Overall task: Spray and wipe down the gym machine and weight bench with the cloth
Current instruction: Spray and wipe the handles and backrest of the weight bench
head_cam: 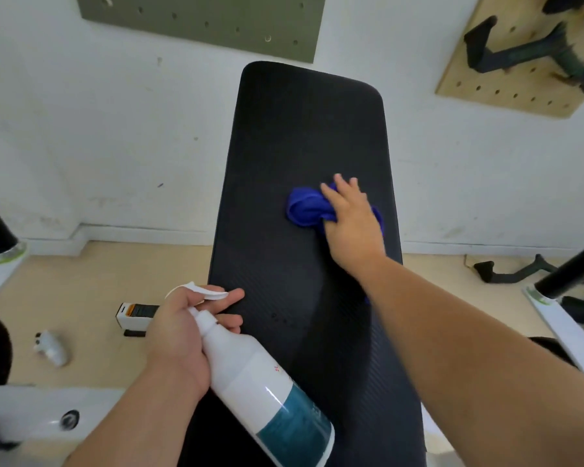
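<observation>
Wiping underway: right hand (349, 220) flat, fingers straight, pressing blue cloth (309, 207) on bench pad surface (284, 136). Left hand (179, 326) grips spray bottle (260, 382). Wetness unclear; machine seemingly left.

Wooden pegboard (486, 83); perhaps a white bottle (52, 349)

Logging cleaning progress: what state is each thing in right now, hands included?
Black padded weight bench: cloth lies on its right side.
Blue cloth: bunched, pressed onto the bench.
Right hand: fingers straight, pressing the cloth.
White spray bottle with teal label: tilted, nozzle forward, held.
Left hand: grips the bottle's neck.
White and orange box: lying on the floor.
</observation>
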